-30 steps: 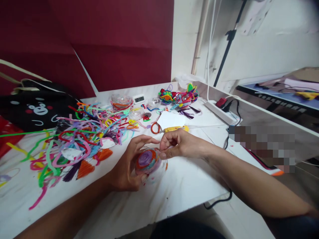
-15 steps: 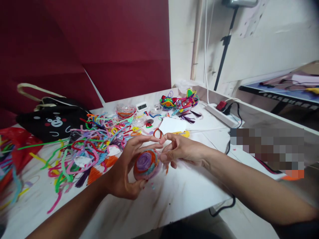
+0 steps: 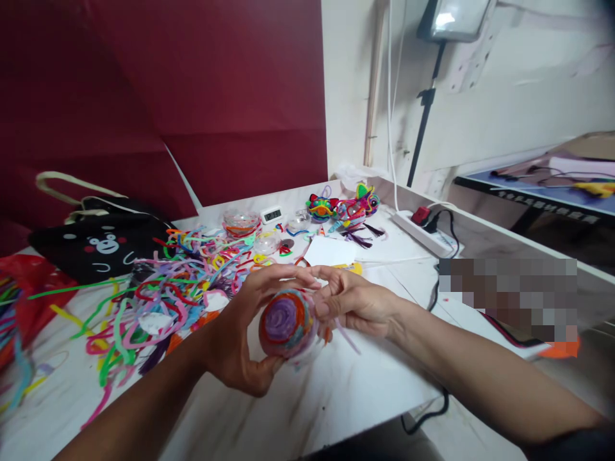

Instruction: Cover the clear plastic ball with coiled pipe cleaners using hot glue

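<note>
My left hand (image 3: pixel 247 333) curls round a ball (image 3: pixel 287 323) wound from purple, orange and red pipe cleaners, held just above the white table (image 3: pixel 336 390). My right hand (image 3: pixel 355 301) presses against the ball's right side, its fingers pinched on a loose pinkish pipe-cleaner end (image 3: pixel 346 334) that trails down to the right. Both hands sit at the middle of the view.
A tangled heap of coloured pipe cleaners (image 3: pixel 163 288) lies left of the hands. Behind it are clear plastic half-shells (image 3: pixel 241 223), a small digital clock (image 3: pixel 271 214), finished colourful figures (image 3: pixel 343 206) and white paper (image 3: pixel 329 251). A black bear-face bag (image 3: pixel 100 243) sits far left, a power strip (image 3: pixel 420 230) right.
The ball has risen slightly in my hands and my right hand's fingers have closed in against its side. The loose end now hangs lower right. The camera has tilted up.
</note>
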`<state>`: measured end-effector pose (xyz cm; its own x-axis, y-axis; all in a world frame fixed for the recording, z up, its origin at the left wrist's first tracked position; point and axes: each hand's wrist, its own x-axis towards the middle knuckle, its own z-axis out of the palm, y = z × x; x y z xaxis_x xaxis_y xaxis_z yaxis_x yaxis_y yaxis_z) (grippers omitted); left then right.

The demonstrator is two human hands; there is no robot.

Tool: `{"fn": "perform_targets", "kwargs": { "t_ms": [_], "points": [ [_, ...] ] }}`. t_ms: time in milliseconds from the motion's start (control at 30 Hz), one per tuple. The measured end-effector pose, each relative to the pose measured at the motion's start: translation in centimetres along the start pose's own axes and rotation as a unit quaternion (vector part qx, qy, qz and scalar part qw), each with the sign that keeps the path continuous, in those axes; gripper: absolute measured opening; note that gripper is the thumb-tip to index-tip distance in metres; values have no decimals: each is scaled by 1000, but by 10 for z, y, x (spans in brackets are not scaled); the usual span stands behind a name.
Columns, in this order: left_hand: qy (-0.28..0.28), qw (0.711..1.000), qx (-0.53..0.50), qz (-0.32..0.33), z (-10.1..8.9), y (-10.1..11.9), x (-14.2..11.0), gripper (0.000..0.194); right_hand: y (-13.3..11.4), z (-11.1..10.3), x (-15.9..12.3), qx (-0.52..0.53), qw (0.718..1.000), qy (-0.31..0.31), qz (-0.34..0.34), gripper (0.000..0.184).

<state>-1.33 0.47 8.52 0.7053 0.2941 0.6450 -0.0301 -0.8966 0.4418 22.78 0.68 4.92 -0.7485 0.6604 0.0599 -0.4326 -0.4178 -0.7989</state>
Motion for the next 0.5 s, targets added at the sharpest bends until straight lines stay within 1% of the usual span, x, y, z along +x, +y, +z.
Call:
{"fn": "perform_targets", "kwargs": {
  "t_ms": [67,133,300,433,500],
  "points": [
    [8,1000,9,11,0,-6,0,104,0,-1,1,5,1000,6,-14,79],
    [14,1000,-6,11,0,-11,1,100,-1,-1,1,10,999,24,-30,79],
    [68,991,-101,-52,5,-19,5,99,-6,-2,1,12,995,88,-53,79],
    [102,980,-142,-95,7,-28,6,94,-10,-4,0,25,992,103,-64,79],
    [113,973,-164,-116,7,-35,5,95,-9,-6,1,27,991,110,-72,78]
  ]
}}
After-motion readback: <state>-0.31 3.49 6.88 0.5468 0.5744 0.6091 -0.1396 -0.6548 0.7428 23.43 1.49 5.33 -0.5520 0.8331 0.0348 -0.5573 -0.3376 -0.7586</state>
